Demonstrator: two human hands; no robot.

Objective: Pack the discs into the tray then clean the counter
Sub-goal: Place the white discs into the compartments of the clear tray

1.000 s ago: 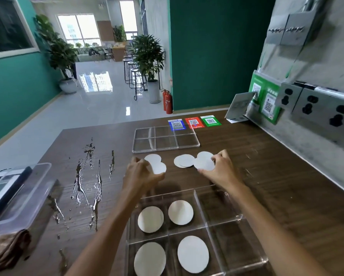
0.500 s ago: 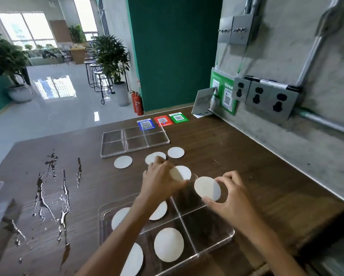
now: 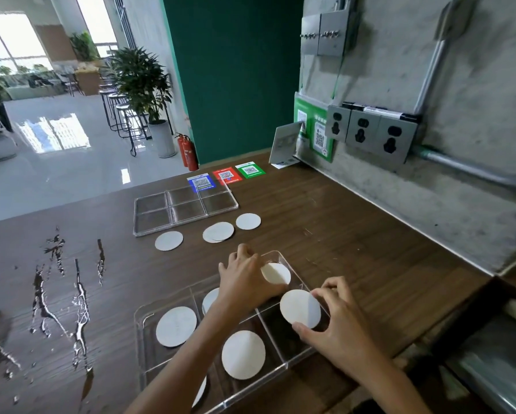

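- The near tray is the biggest thing under the hands; half a second ago both discs were carried above it, and now both are down at its far compartments, so two more of the set look close to packed
- The counter beyond the fingertips has loose discs lying on it before a second, empty tray, and a water spill well to the left of the left hand, so packing and wiping both remain
- The right hand pinches a disc by its edge, thumb below and fingers curled over its far rim, tilted over a right-side compartment
- The left hand lies on another disc; whether its fingers grip or only press I cannot tell
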